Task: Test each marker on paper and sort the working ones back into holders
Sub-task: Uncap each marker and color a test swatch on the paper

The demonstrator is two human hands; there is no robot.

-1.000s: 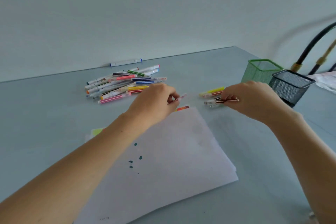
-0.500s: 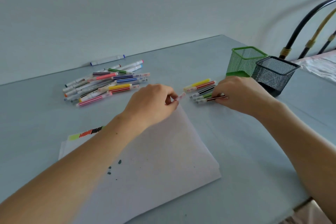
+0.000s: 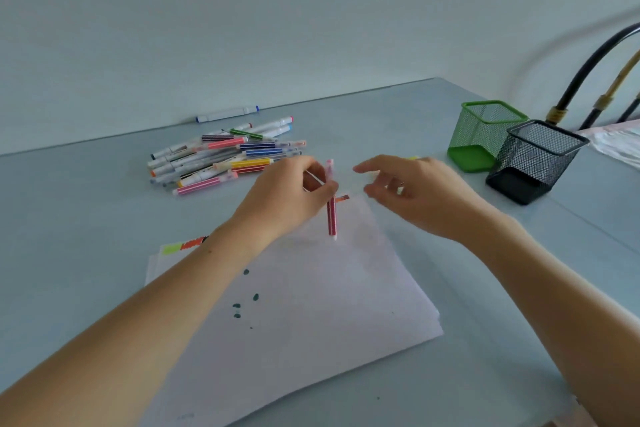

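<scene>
Near edge: the pale blue-grey tabletop (image 3: 104,204) has bare surface at lower right, beyond the paper's corner
Paper: a loose stack of white paper sheets (image 3: 311,315) lies skewed in front of the person, its near-right corner close to the right forearm; dark teal ink dots (image 3: 246,302) sit left of its middle, and a strip of green, orange and black swatches (image 3: 183,245) shows at its far-left edge
Left hand: the left hand (image 3: 287,198) hangs over the far part of the paper, thumb and fingers pinching a pink striped marker with a clear cap (image 3: 331,199)
Marker: held nearly upright, its lower end just above or on the paper; I cannot tell which
Right hand: the right hand (image 3: 419,194) hovers just right of the marker, apart from it, fingers loosely curled and gripping nothing; a sliver of yellow shows behind it
Gap between hands: narrow, over the paper's far corner
Left pile: a heap of many striped and white markers (image 3: 225,159) lies on the table beyond the left hand, well apart from the holders
Holders: a green square wire-mesh holder (image 3: 485,135) and a black square wire-mesh holder (image 3: 533,159) stand just beside each other at the right, near the table's right edge; both look empty
Open room: bare table between the pile and the holders, and left of the paper
Far edge: one white marker with blue ends (image 3: 227,113) lies along the wall line
</scene>
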